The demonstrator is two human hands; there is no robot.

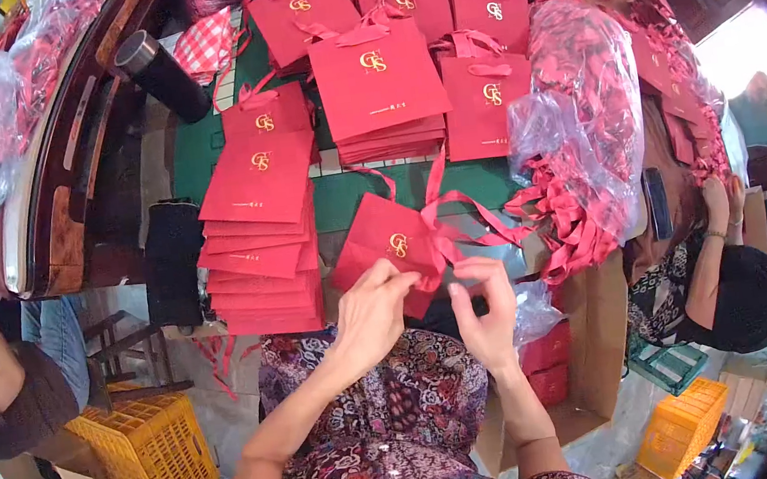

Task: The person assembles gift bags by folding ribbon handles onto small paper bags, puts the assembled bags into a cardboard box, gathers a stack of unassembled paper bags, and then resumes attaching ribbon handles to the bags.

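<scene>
Green cutting mat covers the worktop (341,202), which is crowded with stacks of flat red paper gift bags with gold emblems (259,226) and a clear plastic sack stuffed with red ribbon (583,110). Close to the person's lap lies one red paper gift bag (384,239), tilted, its red ribbon handle (457,216) trailing to the right. The left hand (371,313) pinches the bag's near edge, fingers closed on it. The right hand (486,308) is just beside it, fingers narrowed around the ribbon end. To tie or thread neatly, I judge it best to keep the bag pinned flat and the ribbon taut and untwisted, drawing it evenly. Other people sit at both sides, with yellow plastic crates (146,450) on the floor.
</scene>
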